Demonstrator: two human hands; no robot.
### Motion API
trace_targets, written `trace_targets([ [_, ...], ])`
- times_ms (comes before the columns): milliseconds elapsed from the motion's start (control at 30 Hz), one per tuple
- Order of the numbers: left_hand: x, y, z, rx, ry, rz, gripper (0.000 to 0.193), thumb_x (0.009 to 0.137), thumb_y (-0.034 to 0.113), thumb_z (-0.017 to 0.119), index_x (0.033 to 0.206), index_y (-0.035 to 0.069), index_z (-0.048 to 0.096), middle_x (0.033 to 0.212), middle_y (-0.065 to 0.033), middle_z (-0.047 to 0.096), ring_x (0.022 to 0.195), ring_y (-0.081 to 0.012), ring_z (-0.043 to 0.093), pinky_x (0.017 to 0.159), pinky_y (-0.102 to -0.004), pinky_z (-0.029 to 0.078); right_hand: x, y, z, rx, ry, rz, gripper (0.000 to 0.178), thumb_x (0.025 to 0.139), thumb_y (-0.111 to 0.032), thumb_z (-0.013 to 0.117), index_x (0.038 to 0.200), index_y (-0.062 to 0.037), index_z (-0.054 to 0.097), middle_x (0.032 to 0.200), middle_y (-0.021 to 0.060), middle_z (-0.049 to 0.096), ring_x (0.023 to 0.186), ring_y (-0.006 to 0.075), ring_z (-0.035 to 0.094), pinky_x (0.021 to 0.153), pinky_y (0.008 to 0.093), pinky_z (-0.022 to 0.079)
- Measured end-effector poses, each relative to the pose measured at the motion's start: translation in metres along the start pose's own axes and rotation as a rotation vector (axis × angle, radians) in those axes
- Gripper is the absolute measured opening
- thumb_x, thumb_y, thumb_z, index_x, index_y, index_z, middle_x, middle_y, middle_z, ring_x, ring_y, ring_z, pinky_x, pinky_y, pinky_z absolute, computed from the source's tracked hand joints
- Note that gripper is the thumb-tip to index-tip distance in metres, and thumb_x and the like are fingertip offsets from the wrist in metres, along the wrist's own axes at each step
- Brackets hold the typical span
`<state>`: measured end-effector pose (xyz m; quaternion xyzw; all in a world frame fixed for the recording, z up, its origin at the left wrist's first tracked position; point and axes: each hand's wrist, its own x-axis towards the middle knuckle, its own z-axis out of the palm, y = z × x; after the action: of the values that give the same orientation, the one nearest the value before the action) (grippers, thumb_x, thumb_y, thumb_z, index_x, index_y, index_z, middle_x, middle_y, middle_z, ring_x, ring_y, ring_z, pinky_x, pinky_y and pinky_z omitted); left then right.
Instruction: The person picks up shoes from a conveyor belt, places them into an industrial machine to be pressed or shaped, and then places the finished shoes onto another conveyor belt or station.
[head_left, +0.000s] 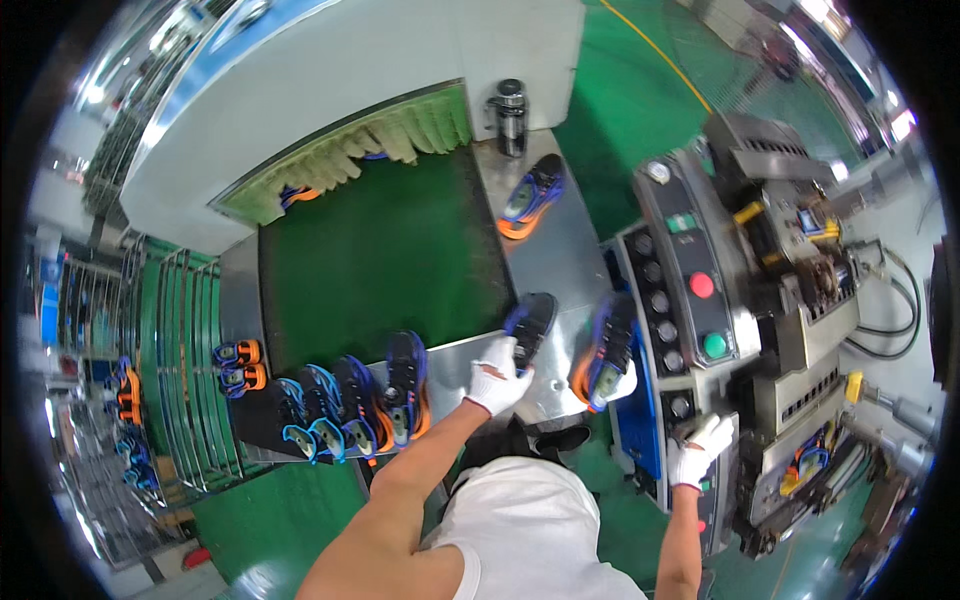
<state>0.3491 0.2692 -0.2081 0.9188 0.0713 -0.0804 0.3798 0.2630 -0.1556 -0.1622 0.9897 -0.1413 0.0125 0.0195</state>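
Left hand [497, 382], white knit glove, grips a dark blue-trimmed shoe [530, 325] on the steel bench [565, 250]; right hand [702, 447] presses flat on the grey control panel [690, 300].

Bright, even overhead light fills the factory floor; glare streaks the steel table [560, 260], and fisheye distortion bends and blurs everything near the dark rim.

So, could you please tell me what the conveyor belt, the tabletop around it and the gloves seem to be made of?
The belt looks like matte green felt or rubberised fabric: dull, no glare. The tabletop seems brushed sheet metal, grey with soft reflections. The gloves on the left hand and right hand look like white knitted cotton, with ribbed cuffs, though the weave is too small to confirm.
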Motion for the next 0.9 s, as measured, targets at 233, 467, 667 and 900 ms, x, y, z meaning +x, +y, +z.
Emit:
trace_targets([
  [233,0.009,-0.056,-0.010,0.077,-0.027,0.271,0.082,0.084,0.036,0.077,0.145,-0.005,0.042,0.132,-0.0280,0.061,0.119,-0.0425,0.063,0.100,-0.0485,0.052,0.017,-0.101,0.006,0.501,-0.152,-0.005,0.113,0.076,-0.038,0.088,0.157,0.0082,0.024,0.154,0.0330,0.041,0.142,0.0418,0.044,0.118,0.0420,0.036],
  [467,0.032,-0.040,-0.037,-0.054,-0.264,-0.017,0.057,0.078,0.033,0.078,0.123,0.005,0.057,0.111,-0.0201,0.070,0.101,-0.0386,0.070,0.089,-0.0474,0.054,0.060,-0.232,0.072,0.665,-0.025,0.367,0.067,0.071,-0.038,0.085,0.119,-0.0002,0.056,0.108,0.0247,0.070,0.103,0.0405,0.069,0.094,0.0452,0.054],
  [667,0.066,-0.026,-0.051,-0.061,-0.365,-0.247,0.077,0.072,0.046,0.087,0.117,-0.011,0.061,0.098,-0.0234,0.073,0.077,-0.0307,0.074,0.061,-0.0415,0.060,0.010,-0.188,0.046,1.188,-0.074,0.686,0.068,0.071,-0.030,0.091,0.123,0.0031,0.063,0.110,0.0157,0.073,0.095,0.0220,0.069,0.084,0.0366,0.057],
  [900,-0.023,0.056,-0.006,0.062,-0.732,0.333,0.050,0.078,0.044,0.085,0.077,-0.003,0.069,0.072,-0.0142,0.069,0.051,-0.0199,0.064,0.053,-0.0380,0.053,-0.180,-0.182,-0.039,1.655,0.241,1.081,0.040,0.080,-0.014,0.086,0.114,-0.0011,0.070,0.103,0.0040,0.073,0.088,0.0121,0.064,0.080,0.0299,0.054],
])
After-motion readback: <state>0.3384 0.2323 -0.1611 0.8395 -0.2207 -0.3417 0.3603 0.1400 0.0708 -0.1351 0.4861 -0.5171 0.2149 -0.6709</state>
